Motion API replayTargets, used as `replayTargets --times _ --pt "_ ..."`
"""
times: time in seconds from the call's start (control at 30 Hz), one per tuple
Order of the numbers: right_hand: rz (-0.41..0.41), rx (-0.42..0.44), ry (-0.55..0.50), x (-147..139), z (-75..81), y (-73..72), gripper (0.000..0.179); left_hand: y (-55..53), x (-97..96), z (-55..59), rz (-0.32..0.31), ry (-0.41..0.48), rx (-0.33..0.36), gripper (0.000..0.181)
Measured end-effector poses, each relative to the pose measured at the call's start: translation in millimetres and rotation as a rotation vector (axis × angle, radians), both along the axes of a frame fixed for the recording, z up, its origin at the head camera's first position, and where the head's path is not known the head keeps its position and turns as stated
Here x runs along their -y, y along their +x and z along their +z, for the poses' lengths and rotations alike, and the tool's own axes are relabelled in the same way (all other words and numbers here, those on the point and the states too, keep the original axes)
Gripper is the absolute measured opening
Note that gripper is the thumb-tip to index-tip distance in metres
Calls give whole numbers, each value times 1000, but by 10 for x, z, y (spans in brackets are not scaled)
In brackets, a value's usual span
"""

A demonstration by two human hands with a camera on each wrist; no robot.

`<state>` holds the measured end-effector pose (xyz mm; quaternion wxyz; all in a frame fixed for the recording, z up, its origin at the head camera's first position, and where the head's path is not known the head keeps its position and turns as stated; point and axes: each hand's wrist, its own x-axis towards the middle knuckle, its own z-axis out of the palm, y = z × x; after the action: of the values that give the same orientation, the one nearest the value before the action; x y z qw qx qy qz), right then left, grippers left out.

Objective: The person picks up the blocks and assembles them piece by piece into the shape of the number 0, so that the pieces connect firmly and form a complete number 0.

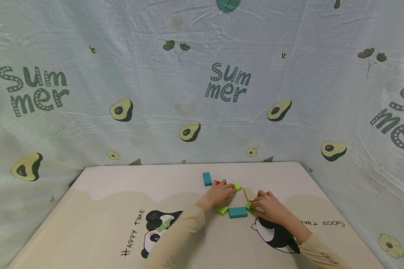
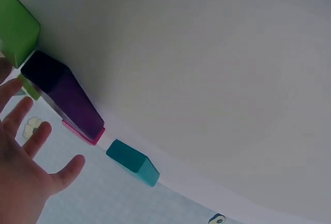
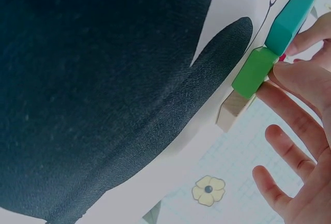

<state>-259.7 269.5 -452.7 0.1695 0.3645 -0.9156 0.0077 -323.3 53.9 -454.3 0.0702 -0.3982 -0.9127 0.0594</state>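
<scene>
Small coloured blocks lie in a ring on the table. My left hand (image 1: 220,194) hovers over the ring's left side, its fingers (image 2: 66,175) spread apart. Beside it are a green block (image 2: 19,30), a purple block (image 2: 72,97) and a pink-red block (image 2: 83,132); the head view hides the purple one behind the hand. On the ring's right side, my right hand (image 1: 271,207) pinches a green block (image 3: 256,71) between thumb and index finger, the other fingers extended. That block sits between a teal block (image 3: 290,21) and a plain wooden block (image 3: 232,109).
A separate teal block (image 1: 207,179) lies at the back left of the ring. At its back is a light green block (image 1: 238,186). Pale green pieces (image 1: 164,225) rest near my left forearm. A printed curtain (image 1: 155,123) hangs behind the table (image 1: 97,220).
</scene>
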Motion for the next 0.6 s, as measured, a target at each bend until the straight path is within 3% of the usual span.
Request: replayTargets --times 0.2,0.6 --pt "18 -31 -10 -9 -15 -18 14 -17 -60 3 48 -43 19 38" --pt "7 -2 -7 3 -8 -16 12 -23 -151 24 110 -83 59 43"
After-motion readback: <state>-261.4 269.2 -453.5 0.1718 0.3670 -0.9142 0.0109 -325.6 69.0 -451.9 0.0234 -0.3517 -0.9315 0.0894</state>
